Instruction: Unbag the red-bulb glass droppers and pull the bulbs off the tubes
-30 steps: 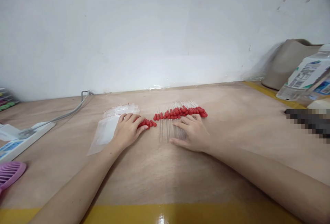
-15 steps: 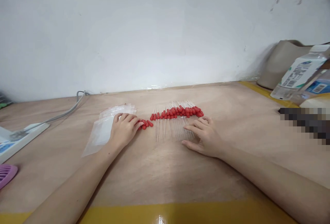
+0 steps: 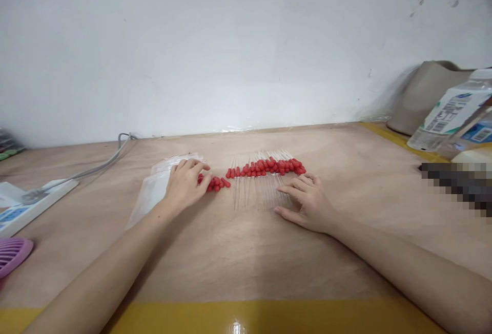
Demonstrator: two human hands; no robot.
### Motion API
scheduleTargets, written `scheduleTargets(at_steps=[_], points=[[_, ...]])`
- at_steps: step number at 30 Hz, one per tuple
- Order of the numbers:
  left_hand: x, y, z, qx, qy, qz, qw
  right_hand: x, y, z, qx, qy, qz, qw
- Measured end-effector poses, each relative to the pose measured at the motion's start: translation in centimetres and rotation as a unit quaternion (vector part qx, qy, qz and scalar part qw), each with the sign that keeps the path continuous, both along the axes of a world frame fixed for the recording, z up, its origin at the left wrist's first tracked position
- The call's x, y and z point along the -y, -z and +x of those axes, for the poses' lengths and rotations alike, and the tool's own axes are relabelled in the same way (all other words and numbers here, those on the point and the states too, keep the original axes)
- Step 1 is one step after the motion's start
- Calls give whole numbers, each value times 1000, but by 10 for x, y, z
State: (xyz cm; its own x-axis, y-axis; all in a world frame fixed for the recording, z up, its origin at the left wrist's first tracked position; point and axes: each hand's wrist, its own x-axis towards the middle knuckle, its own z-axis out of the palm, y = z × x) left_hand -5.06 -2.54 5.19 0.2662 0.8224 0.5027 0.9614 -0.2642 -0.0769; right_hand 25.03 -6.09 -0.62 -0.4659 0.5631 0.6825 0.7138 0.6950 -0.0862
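Note:
Loose red rubber bulbs lie in a small heap, with my left hand at their left side. Its thumb and fingers are apart, and some bulbs show between them. Right of the heap runs a row of red bulbs lying among thin clear tubes, which point both away from me and toward me. My right hand rests at the right end of the near tubes, fingers spread, thumb on the table side. Clear zip bags lie flat, partly under my left hand and forearm.
A power strip with a grey cable sits at the left, near a purple slatted object. At the right are a plastic bottle and a grey-beige container. Yellow tape edges the table.
My left hand's fingers have opened and lifted away from the heap, showing more bulbs. My right hand has hardly moved. The view has shifted slightly.

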Motion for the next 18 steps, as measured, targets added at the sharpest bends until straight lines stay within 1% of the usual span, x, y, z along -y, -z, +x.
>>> scheduleTargets(at_steps=[2,3,4,5,7,9,11,13,18], points=[[-13,-13,6,-11,-3,-72,997,0,0,0,0,2,-3,1000],[-22,-19,11,-16,-20,-120,992,0,0,0,0,5,-5,1000],[-31,-23,15,-15,-52,-180,982,0,0,0,0,7,-7,1000],[-41,-25,20,-14,-65,-211,975,0,0,0,0,9,-9,1000],[-58,-26,30,-12,-90,-264,960,0,1,1,0,10,-13,1000],[-71,-23,38,-9,-111,-310,944,-1,1,1,-2,8,-14,1000],[-79,-19,43,-1,-124,-349,929,-1,1,1,-2,5,-15,1000],[-83,-17,46,10,-128,-373,919,-1,1,1,-1,5,-19,1000],[-85,-20,48,28,-128,-397,908,-2,0,0,-4,6,-28,1000]])
